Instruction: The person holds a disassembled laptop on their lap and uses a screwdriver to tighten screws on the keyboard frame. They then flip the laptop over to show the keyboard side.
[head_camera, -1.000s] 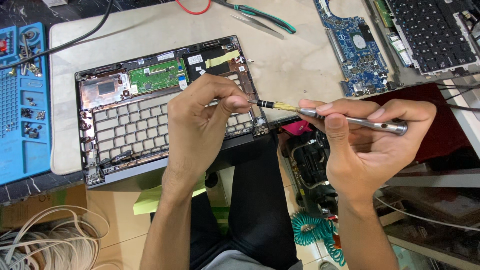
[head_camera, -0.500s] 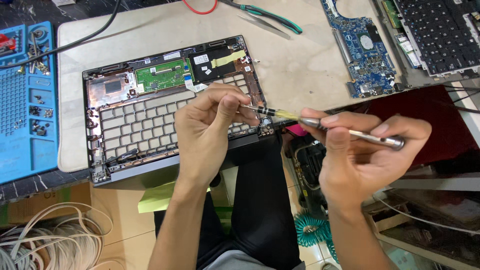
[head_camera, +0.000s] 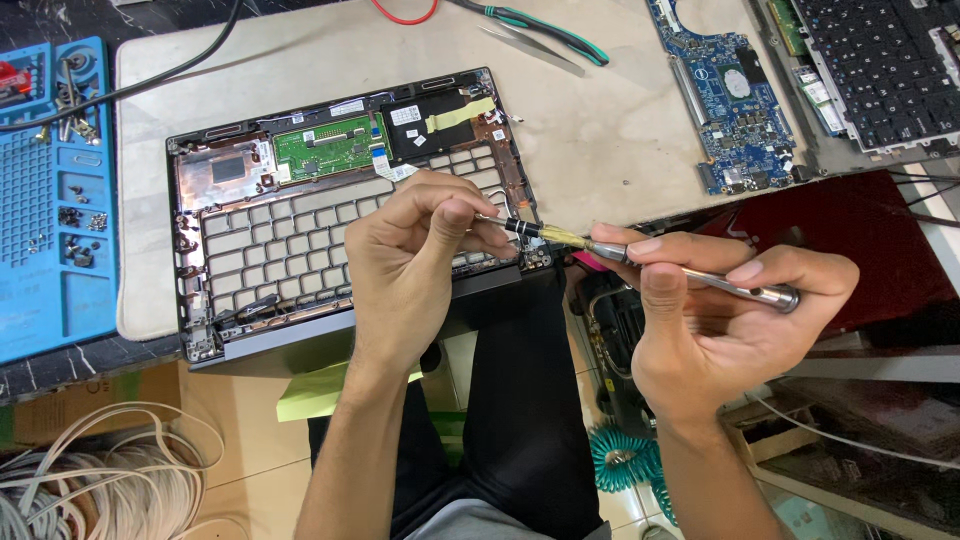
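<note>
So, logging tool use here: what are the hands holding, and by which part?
The right hand grips a slim screwdriver by its metal handle; the left hand pinches its bit at the tip.

small white rectangular labels (head_camera: 404, 115) on black panel, upper part of open laptop chassis (head_camera: 190, 300).

Pale mat (head_camera: 610, 150) bears laptop shell (head_camera: 300, 250), circuit board (head_camera: 730, 95)

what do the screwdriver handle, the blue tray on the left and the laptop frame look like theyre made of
Screwdriver in the right hand: looks like brushed metal, grey with a dull sheen; its bit is dark with a yellow band.
Blue tray: likely soft silicone or rubber, matte, with moulded compartments.
Laptop frame: grey keyboard lattice, probably thin metal or plastic; copper-coloured foil at its upper left.
</note>
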